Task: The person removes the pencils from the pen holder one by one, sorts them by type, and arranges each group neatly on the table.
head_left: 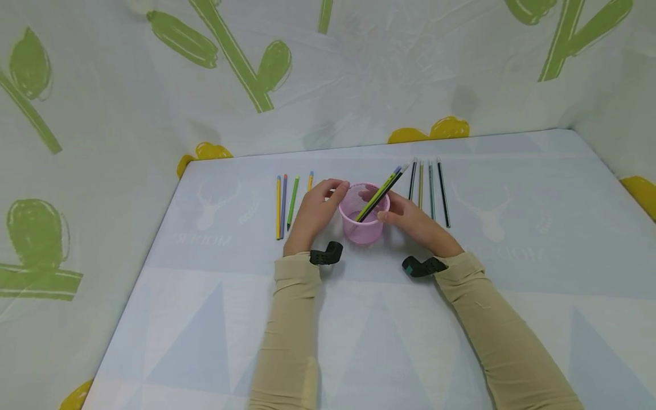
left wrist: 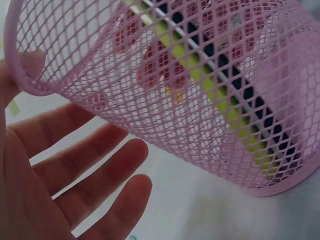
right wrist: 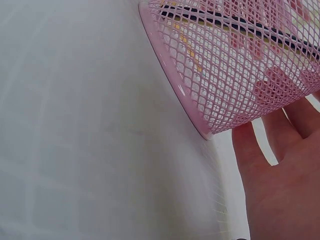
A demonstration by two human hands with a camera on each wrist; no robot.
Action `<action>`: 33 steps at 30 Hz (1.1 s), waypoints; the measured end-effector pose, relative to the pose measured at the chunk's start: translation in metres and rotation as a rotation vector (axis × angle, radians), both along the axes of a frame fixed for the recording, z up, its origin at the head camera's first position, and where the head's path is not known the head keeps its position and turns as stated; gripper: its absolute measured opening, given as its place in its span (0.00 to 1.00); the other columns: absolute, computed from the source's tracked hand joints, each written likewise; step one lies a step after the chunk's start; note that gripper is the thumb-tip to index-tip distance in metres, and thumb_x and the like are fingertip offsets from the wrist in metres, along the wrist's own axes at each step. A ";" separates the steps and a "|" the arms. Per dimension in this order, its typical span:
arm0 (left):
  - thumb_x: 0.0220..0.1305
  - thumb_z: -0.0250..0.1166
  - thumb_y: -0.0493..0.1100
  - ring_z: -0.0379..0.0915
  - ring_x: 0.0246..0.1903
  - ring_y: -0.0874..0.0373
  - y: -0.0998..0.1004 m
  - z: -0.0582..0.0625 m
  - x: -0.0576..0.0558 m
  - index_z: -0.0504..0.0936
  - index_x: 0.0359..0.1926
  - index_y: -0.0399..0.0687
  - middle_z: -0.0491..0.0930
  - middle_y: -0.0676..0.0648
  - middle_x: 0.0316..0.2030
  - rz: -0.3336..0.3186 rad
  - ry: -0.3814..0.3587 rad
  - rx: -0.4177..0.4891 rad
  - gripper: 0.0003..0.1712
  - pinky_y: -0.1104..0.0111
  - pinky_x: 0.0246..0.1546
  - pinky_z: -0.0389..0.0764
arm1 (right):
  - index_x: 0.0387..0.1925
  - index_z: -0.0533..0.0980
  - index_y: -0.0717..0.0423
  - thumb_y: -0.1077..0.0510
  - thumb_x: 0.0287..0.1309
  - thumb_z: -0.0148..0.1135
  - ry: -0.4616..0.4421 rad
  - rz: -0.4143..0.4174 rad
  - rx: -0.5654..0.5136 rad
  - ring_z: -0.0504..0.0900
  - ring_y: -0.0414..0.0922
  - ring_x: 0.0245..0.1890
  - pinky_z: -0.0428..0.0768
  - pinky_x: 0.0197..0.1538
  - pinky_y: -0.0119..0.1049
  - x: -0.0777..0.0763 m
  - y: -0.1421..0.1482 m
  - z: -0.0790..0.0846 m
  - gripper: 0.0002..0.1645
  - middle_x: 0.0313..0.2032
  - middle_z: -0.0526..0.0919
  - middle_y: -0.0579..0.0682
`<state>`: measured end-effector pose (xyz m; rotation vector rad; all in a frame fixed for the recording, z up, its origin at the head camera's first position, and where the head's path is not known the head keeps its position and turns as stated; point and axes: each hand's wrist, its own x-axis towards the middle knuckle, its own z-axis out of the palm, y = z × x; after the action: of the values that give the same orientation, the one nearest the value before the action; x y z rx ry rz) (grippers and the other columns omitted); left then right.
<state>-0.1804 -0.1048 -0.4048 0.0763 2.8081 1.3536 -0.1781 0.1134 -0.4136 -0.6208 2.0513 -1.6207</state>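
A pink mesh pencil cup (head_left: 363, 232) stands between the two hands, its opening tipped toward the head camera. Inside it lean a yellow-green pencil (head_left: 377, 193) and a black pencil (head_left: 386, 192), both slanting up to the right. The left hand (head_left: 319, 209) holds the cup's left side, thumb at the rim; in the left wrist view its other fingers (left wrist: 115, 172) spread along the outside of the mesh. On the right side, the right hand (head_left: 412, 221) grips the cup with its thumb by the front rim and the other fingers round the back, partly hidden by the cup.
Left of the cup lie a yellow pencil (head_left: 278, 208), a purple pencil (head_left: 283, 205), a green pencil (head_left: 293, 202) and another yellow pencil (head_left: 310, 181) partly behind the left hand. Several pencils, including a black one (head_left: 443, 193), lie beyond the right hand. A patterned cloth (head_left: 379, 341) covers the table.
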 end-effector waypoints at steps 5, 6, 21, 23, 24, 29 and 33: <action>0.54 0.42 0.74 0.64 0.49 0.64 0.002 -0.003 0.001 0.73 0.53 0.62 0.71 0.60 0.50 -0.033 -0.007 0.009 0.35 0.63 0.47 0.69 | 0.67 0.51 0.49 0.53 0.60 0.49 -0.001 -0.014 0.032 0.54 0.48 0.64 0.54 0.61 0.52 0.001 0.000 0.001 0.35 0.65 0.56 0.48; 0.54 0.41 0.74 0.64 0.49 0.64 0.003 -0.004 0.001 0.72 0.53 0.63 0.71 0.60 0.50 -0.036 -0.011 0.011 0.35 0.63 0.48 0.68 | 0.67 0.51 0.49 0.52 0.60 0.49 -0.002 -0.016 0.039 0.53 0.48 0.64 0.53 0.62 0.51 0.001 0.000 0.001 0.35 0.65 0.56 0.48; 0.56 0.42 0.72 0.63 0.54 0.64 0.011 -0.007 0.002 0.70 0.55 0.60 0.71 0.58 0.52 -0.130 -0.083 0.176 0.35 0.62 0.56 0.61 | 0.67 0.50 0.49 0.47 0.57 0.53 0.002 -0.021 0.020 0.51 0.50 0.65 0.53 0.61 0.53 0.001 0.002 0.002 0.39 0.66 0.53 0.48; 0.57 0.42 0.71 0.62 0.55 0.63 0.012 -0.011 0.001 0.69 0.56 0.59 0.70 0.57 0.53 -0.140 -0.088 0.224 0.34 0.61 0.57 0.60 | 0.67 0.49 0.48 0.47 0.57 0.52 0.003 -0.022 0.022 0.51 0.49 0.65 0.54 0.61 0.53 0.001 0.002 0.002 0.39 0.66 0.52 0.48; 0.58 0.42 0.71 0.61 0.56 0.63 0.012 -0.012 0.001 0.69 0.57 0.58 0.69 0.56 0.54 -0.142 -0.093 0.248 0.34 0.61 0.58 0.59 | 0.67 0.49 0.47 0.48 0.58 0.52 0.005 -0.022 0.020 0.50 0.49 0.65 0.54 0.61 0.53 0.001 0.002 0.002 0.39 0.66 0.52 0.47; 0.62 0.40 0.66 0.50 0.62 0.62 0.014 -0.019 0.002 0.63 0.63 0.54 0.61 0.54 0.62 -0.126 -0.140 0.374 0.35 0.62 0.62 0.51 | 0.67 0.49 0.35 0.53 0.59 0.50 0.034 -0.003 -0.036 0.50 0.43 0.65 0.50 0.61 0.55 -0.005 0.002 -0.009 0.37 0.66 0.53 0.40; 0.62 0.38 0.67 0.48 0.63 0.65 0.015 -0.024 0.005 0.63 0.63 0.55 0.59 0.55 0.63 -0.109 -0.189 0.510 0.35 0.64 0.62 0.48 | 0.65 0.49 0.28 0.53 0.58 0.52 0.060 0.001 -0.059 0.51 0.38 0.64 0.49 0.61 0.56 -0.012 0.003 -0.020 0.37 0.64 0.54 0.35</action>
<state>-0.1753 -0.0900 -0.4283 0.1006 2.2145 1.8954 -0.1903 0.1164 -0.4332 -0.6980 2.0513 -1.6867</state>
